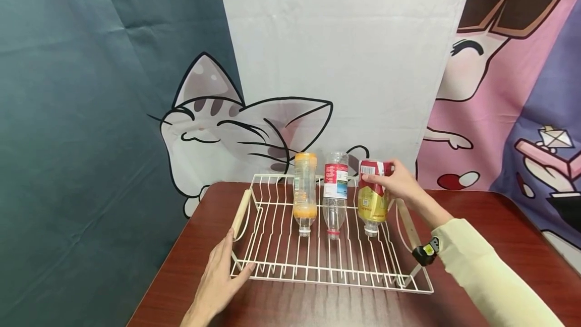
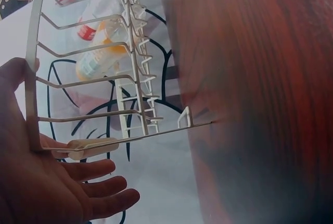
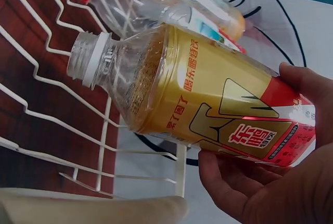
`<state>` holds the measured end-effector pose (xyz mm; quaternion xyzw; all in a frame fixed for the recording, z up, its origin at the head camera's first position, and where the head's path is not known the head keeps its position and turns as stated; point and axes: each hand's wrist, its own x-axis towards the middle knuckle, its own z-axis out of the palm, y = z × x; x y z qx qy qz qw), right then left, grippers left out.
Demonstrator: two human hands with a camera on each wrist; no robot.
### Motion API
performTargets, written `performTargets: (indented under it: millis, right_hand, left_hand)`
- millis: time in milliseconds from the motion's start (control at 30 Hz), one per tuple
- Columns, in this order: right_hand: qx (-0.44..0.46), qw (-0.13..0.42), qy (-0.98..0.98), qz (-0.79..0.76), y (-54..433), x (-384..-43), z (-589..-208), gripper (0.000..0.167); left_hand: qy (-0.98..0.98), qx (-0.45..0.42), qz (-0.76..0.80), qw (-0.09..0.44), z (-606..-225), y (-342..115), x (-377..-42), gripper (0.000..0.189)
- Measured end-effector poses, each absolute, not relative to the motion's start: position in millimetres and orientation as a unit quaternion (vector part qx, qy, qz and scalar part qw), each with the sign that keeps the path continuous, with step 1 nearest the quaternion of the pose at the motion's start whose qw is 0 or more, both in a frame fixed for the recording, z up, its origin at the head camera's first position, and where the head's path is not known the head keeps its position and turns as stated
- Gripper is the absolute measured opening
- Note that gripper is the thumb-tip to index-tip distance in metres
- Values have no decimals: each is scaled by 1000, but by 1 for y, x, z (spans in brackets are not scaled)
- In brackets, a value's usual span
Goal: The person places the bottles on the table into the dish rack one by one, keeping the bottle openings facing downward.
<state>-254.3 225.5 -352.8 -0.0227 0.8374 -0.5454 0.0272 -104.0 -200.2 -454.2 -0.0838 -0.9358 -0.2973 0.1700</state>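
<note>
My right hand (image 1: 401,183) grips a plastic bottle with a gold and red label (image 1: 373,198) near its base. The bottle is upside down, its uncapped neck pointing down over the right part of the white wire rack (image 1: 331,275). In the right wrist view, thumb and fingers wrap the label's red end (image 3: 291,114). My left hand (image 1: 220,271) rests at the rack's front left corner, thumb on the front rail and fingers straight along the side. Upside down in the rack stand a clear bottle with orange bands (image 1: 305,193) and a clear bottle with a red and white label (image 1: 336,185).
The rack has a wooden handle (image 1: 242,211) on the left and another wooden handle (image 1: 408,226) on the right. It sits on a reddish-brown table (image 1: 181,246). Behind hangs a printed cloth (image 1: 345,54) with a cartoon cat.
</note>
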Motion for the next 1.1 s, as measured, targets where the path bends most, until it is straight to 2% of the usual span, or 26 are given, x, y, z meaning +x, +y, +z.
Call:
performTargets:
  millis: [300, 500, 700, 967, 1100]
  right_hand:
    - [-12, 35, 857, -515, 221, -262, -365, 83]
    - [4, 22, 891, -453, 218, -263, -369, 80]
    - [25, 20, 910, -413, 213, -263, -370, 86]
    - [19, -15, 936, -352, 209, -261, -371, 94]
    - [12, -36, 946, -323, 207, -261, -373, 88]
  left_hand:
    - [-934, -84, -303, 169, -455, -200, -105, 92]
    - [-934, -85, -304, 169, -455, -200, -104, 92]
    - [-932, -85, -306, 175, -457, -201, -104, 93]
    - [-931, -87, -306, 177, -457, -201, -105, 93]
    - [-931, -86, -308, 176, -457, -201, -105, 93]
